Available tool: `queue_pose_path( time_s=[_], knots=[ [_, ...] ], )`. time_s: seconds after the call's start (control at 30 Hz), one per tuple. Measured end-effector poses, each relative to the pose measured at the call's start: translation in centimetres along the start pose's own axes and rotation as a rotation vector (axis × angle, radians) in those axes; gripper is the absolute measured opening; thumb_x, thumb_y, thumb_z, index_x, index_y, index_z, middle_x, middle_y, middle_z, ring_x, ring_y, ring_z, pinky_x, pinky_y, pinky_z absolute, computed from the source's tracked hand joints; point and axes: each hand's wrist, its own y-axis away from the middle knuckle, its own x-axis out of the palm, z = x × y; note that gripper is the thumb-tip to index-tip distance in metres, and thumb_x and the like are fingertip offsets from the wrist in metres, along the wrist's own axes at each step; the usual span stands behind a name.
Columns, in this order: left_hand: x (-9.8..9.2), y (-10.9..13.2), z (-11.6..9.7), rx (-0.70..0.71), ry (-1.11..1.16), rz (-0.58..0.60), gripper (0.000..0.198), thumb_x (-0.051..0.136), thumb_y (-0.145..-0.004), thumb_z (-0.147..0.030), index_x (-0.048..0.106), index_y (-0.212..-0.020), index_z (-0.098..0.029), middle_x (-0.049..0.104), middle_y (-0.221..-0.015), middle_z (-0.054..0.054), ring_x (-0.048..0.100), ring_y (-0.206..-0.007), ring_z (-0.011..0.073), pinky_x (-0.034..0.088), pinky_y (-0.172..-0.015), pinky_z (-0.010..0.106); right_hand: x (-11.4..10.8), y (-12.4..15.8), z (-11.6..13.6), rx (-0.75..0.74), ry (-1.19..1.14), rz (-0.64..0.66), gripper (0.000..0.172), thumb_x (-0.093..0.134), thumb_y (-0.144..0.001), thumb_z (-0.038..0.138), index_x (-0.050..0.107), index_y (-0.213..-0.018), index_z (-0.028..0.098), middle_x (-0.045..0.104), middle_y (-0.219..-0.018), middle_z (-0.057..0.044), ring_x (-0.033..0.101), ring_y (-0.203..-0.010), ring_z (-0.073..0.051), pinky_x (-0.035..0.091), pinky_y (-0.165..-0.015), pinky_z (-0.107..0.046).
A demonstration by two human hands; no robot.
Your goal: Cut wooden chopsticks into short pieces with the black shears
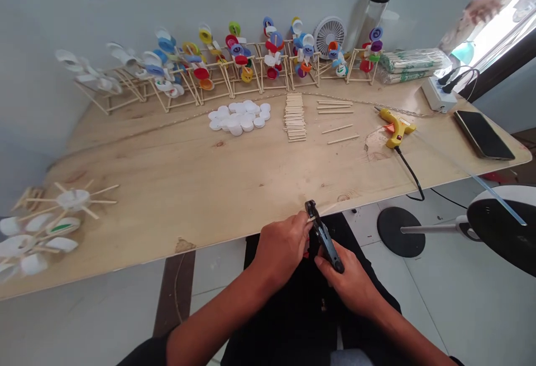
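My right hand (349,276) is closed around the handles of dark pliers (323,236), held just below the table's near edge over my lap. My left hand (282,246) pinches a thin wooden stick (324,211), whose end sits in the pliers' jaws. On the wooden table (188,187) lie a pile of white bottle caps (239,117), a stack of cut sticks (295,117) and a few loose longer sticks (340,127).
A yellow glue gun (396,128) with a black cord lies at the right, near a power strip (438,94) and a phone (483,134). A row of bottle-cap windmills (234,58) lines the back wall. More cap-and-stick pieces (46,226) sit at the left. A small fan (329,33) and bottle (376,8) stand behind.
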Motion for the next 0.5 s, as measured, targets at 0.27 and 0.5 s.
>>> queue_pose_path(
  time_s=[0.27, 0.5],
  knots=[
    [0.9, 0.5, 0.5, 0.282, -0.434, -0.384, 0.021, 0.037, -0.085, -0.01, 0.057, -0.089, -0.014, 0.055, -0.058, 0.0, 0.047, -0.047, 0.0148, 0.032, -0.048, 0.028, -0.5, 0.5, 0.7, -0.003, -0.122, 0.04, 0.006, 0.048, -0.082, 0.024, 0.049, -0.077, 0.021, 0.05, -0.066, 0.003, 0.047, -0.06, -0.013, 0.037, -0.057, -0.023],
    [0.8, 0.0, 1.1, 0.423, -0.508, -0.514, 0.024, 0.035, -0.085, -0.006, 0.059, -0.087, -0.012, 0.05, -0.052, -0.002, 0.043, -0.044, 0.0133, 0.031, -0.045, 0.028, -0.5, 1.0, 0.9, -0.009, -0.276, 0.127, 0.007, 0.046, -0.082, 0.024, 0.047, -0.076, 0.021, 0.044, -0.061, 0.006, 0.044, -0.052, -0.01, 0.038, -0.053, -0.022]
  ],
)
